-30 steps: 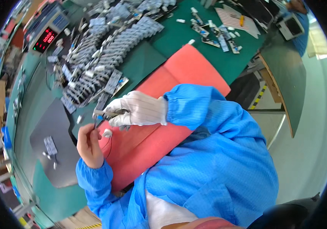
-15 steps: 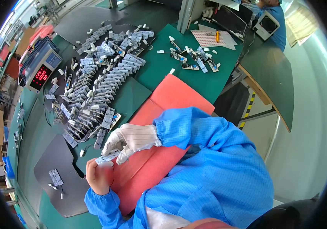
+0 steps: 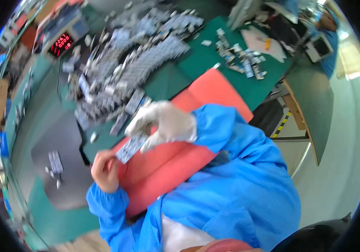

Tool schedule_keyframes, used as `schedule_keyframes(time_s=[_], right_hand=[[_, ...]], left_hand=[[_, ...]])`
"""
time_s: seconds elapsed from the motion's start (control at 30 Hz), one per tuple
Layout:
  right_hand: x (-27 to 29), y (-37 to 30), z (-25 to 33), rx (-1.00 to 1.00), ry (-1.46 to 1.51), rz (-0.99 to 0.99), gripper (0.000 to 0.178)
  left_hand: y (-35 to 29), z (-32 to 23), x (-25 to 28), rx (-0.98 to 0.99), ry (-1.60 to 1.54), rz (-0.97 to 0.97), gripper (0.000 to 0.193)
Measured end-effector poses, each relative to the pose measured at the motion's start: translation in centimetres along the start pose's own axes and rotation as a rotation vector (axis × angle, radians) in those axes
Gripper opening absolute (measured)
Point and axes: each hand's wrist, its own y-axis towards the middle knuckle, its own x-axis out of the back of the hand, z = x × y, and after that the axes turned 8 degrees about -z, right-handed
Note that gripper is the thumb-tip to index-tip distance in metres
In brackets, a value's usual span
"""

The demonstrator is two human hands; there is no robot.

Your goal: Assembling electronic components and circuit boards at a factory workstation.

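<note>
A small white-and-grey circuit board (image 3: 130, 149) is held slantwise between my hands, above a red sheet (image 3: 175, 168). My right hand (image 3: 163, 125), in a white glove, pinches its upper end between thumb and fingers. At the lower end of the board, my bare left hand (image 3: 105, 171) has its fingers closed on the edge. A thin dark wire hangs beneath the board. Just beyond my right hand lie many similar boards (image 3: 146, 63), standing in tight rows and heaps, blurred by motion.
A meter with a red lit display (image 3: 61, 44) stands at the far left. One board (image 3: 55, 161) with wired connectors lies on a dark mat (image 3: 68, 189). More boards (image 3: 247, 63) lie at the back right, near a paper sheet (image 3: 268, 44). Another person (image 3: 330, 46) sits beyond.
The view has shifted, so the bench appears lower and further right. My hands, still with the circuit board, have risen slightly; the board now shows more of its face.
</note>
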Motion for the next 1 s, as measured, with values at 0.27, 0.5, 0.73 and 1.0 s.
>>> schedule_keyframes(time_s=[0.27,0.5,0.73,1.0], right_hand=[[0.1,0.2,0.7,-0.429,0.2,-0.212,0.029],[0.3,0.8,-0.2,-0.648,-0.219,-0.087,0.029],[-0.2,0.9,-0.6,-0.655,-0.107,-0.157,0.029],[-0.3,1.9,2.1,-0.746,-0.127,-0.256,0.029]], left_hand=[[1.1,-0.9,-1.9,-0.297,0.215,-0.081,0.018],[0.7,-0.6,-1.4,-0.353,0.264,-0.063,0.017],[0.5,-0.4,-1.3,-0.306,0.229,-0.035,0.017],[1.0,-1.1,-1.5,-0.335,0.239,-0.018,0.017]])
